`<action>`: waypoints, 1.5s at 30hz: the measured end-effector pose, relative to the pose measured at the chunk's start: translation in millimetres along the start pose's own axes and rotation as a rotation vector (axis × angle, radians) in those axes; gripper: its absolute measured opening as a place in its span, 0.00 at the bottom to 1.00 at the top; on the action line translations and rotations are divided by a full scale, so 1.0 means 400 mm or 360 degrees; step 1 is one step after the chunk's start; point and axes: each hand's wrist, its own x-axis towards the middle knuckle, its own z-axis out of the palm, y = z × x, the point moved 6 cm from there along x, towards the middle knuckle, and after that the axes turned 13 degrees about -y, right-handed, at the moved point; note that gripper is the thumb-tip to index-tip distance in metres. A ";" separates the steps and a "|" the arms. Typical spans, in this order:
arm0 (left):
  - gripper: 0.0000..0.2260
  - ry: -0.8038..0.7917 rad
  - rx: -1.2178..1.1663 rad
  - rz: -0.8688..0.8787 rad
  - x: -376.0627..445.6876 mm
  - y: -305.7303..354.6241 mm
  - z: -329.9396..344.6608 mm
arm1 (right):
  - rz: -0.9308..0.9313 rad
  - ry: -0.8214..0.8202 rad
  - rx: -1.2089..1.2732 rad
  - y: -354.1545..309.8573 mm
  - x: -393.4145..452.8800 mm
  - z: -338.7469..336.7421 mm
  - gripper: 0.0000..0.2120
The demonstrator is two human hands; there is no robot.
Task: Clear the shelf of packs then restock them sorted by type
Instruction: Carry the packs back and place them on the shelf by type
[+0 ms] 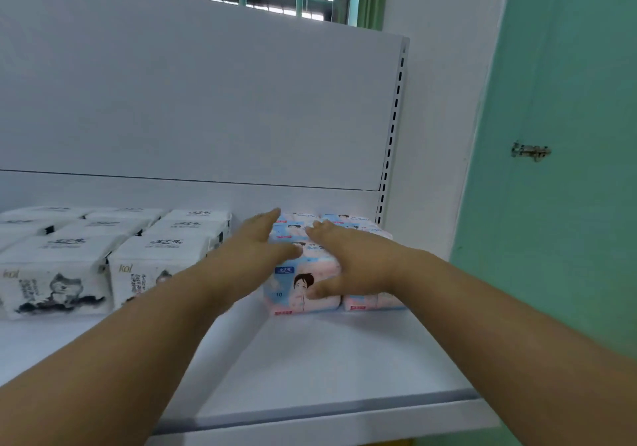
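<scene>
Two groups of packs are being kept on the white shelf: pink-and-blue tissue packs at the shelf's right end, close to the slotted upright, and white packs with ink-style cat drawings to the left of them, with a bare gap left between the groups.

The pink-and-blue group is being reached by both hands. The left hand is being laid along the group's left flank, its fingers straight and held together, pointing toward the back panel, with the thumb lying over the top edge of the front pack. The right hand is being rested on top of the group, its fingers loosely spread over the upper faces and its thumb being pressed against the front face, just beside the printed figure. Neither hand is being curled round a pack.

The group's long axis is running front to back, from the shelf's front lip toward the back panel, and it is lying directly under and between the two hands; the right hand is judged the nearer to its middle. A squaring-up or a two-handed lift is judged the step in hand, either turning on the left palm being kept flush against that flank.

The packs are looking soft and plastic-wrapped, with a cartoon face on each front and a red strip at the bottom.
</scene>
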 end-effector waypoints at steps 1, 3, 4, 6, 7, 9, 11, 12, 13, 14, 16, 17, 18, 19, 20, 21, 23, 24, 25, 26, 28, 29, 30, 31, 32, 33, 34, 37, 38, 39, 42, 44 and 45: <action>0.28 0.0144 -0.0266 -0.0088 -0.003 -0.017 0.005 | -0.0004 0.0019 -0.0025 -0.006 0.005 0.005 0.49; 0.22 0.0235 -0.0825 -0.0292 0.006 -0.066 0.044 | 0.0016 0.0015 -0.0071 -0.018 0.005 0.011 0.48; 0.21 0.0197 -0.1124 -0.0321 0.018 -0.079 0.071 | 0.0030 -0.0016 -0.0086 -0.020 0.001 0.010 0.47; 0.23 0.0110 -0.1465 -0.0323 0.038 -0.093 0.099 | 0.0047 -0.0098 -0.0049 -0.018 -0.007 -0.002 0.45; 0.25 0.0075 -0.1531 -0.0325 0.052 -0.105 0.100 | 0.0053 -0.0141 0.0034 -0.014 -0.005 -0.010 0.43; 0.31 0.0008 -0.1607 -0.0332 0.071 -0.112 0.088 | 0.0028 -0.0185 0.0190 -0.012 0.009 -0.035 0.40; 0.31 0.0094 -0.1598 -0.0357 0.090 -0.126 0.056 | 0.0006 -0.0180 0.0130 -0.006 0.052 -0.057 0.33; 0.30 0.0182 -0.1607 -0.0388 0.094 -0.127 0.041 | 0.0019 -0.0161 0.0095 -0.001 0.077 -0.064 0.28; 0.29 0.0284 -0.1597 -0.0408 0.101 -0.131 0.026 | 0.0034 -0.0162 0.0076 0.000 0.102 -0.067 0.26; 0.28 0.0373 -0.1579 -0.0399 0.110 -0.134 0.013 | 0.0035 -0.0183 0.0075 -0.002 0.124 -0.066 0.26; 0.30 0.0470 -0.1588 -0.0371 0.135 -0.136 0.004 | 0.0038 -0.0223 0.0107 -0.009 0.167 -0.057 0.27; 0.32 0.0475 -0.1588 -0.0358 0.157 -0.142 0.005 | 0.0040 -0.0238 0.0110 -0.012 0.182 -0.052 0.28; 0.31 0.0468 -0.1584 -0.0347 0.166 -0.138 0.009 | 0.0045 -0.0265 0.0096 -0.013 0.190 -0.048 0.28; 0.30 0.0445 -0.1571 -0.0344 0.167 -0.131 0.017 | 0.0057 -0.0307 0.0075 -0.013 0.194 -0.042 0.26; 0.29 0.0373 -0.1572 -0.0324 0.170 -0.123 0.027 | 0.0082 -0.0336 0.0062 -0.012 0.191 -0.040 0.24; 0.29 0.0278 -0.1578 -0.0318 0.178 -0.119 0.039 | 0.0093 -0.0334 0.0080 -0.011 0.187 -0.043 0.23; 0.33 0.0188 -0.1612 -0.0327 0.185 -0.124 0.049 | 0.0085 -0.0314 0.0125 -0.002 0.175 -0.050 0.23; 0.33 0.0168 -0.1624 -0.0327 0.182 -0.122 0.047 | 0.0093 -0.0310 0.0126 0.003 0.176 -0.054 0.23; 0.34 0.0154 -0.1635 -0.0317 0.183 -0.120 0.042 | 0.0082 -0.0304 0.0139 0.005 0.178 -0.058 0.23; 0.34 0.0189 -0.1640 -0.0311 0.186 -0.124 0.032 | 0.0063 -0.0303 0.0149 0.010 0.187 -0.058 0.23; 0.31 0.0217 -0.1576 -0.0324 0.197 -0.125 0.022 | 0.0036 -0.0330 0.0105 0.015 0.210 -0.044 0.27; 0.29 0.0226 -0.1502 -0.0329 0.201 -0.121 0.021 | 0.0013 -0.0356 0.0043 0.015 0.218 -0.037 0.29; 0.27 0.0244 -0.1419 -0.0317 0.201 -0.113 0.020 | 0.0007 -0.0370 0.0019 0.020 0.225 -0.031 0.32; 0.26 0.0277 -0.1364 -0.0317 0.211 -0.118 0.017 | -0.0006 -0.0365 0.0006 0.025 0.231 -0.029 0.32; 0.26 0.0288 -0.1332 -0.0316 0.222 -0.125 0.018 | -0.0003 -0.0359 0.0039 0.028 0.231 -0.028 0.31; 0.27 0.0273 -0.1318 -0.0310 0.233 -0.132 0.020 | 0.0017 -0.0348 0.0092 0.032 0.229 -0.027 0.29; 0.27 0.0274 -0.1296 -0.0300 0.234 -0.134 0.020 | 0.0034 -0.0333 0.0161 0.037 0.229 -0.027 0.29; 0.27 0.0246 -0.1261 -0.0322 0.244 -0.147 0.019 | 0.0016 -0.0347 0.0193 0.038 0.239 -0.017 0.30; 0.27 0.0228 -0.1265 -0.0320 0.244 -0.145 0.019 | 0.0018 -0.0356 0.0212 0.036 0.240 -0.014 0.32; 0.27 0.0191 -0.1260 -0.0316 0.245 -0.145 0.019 | 0.0018 -0.0346 0.0230 0.034 0.240 -0.015 0.34; 0.27 0.0130 -0.1270 -0.0285 0.236 -0.136 0.021 | 0.0120 -0.0334 0.0342 0.047 0.235 -0.027 0.31; 0.25 0.0166 -0.1284 -0.0298 0.235 -0.142 0.021 | 0.0161 -0.0295 0.0294 0.072 0.230 -0.043 0.32; 0.24 0.0178 -0.1275 -0.0304 0.232 -0.143 0.021 | 0.0225 -0.0298 0.0256 0.094 0.229 -0.046 0.36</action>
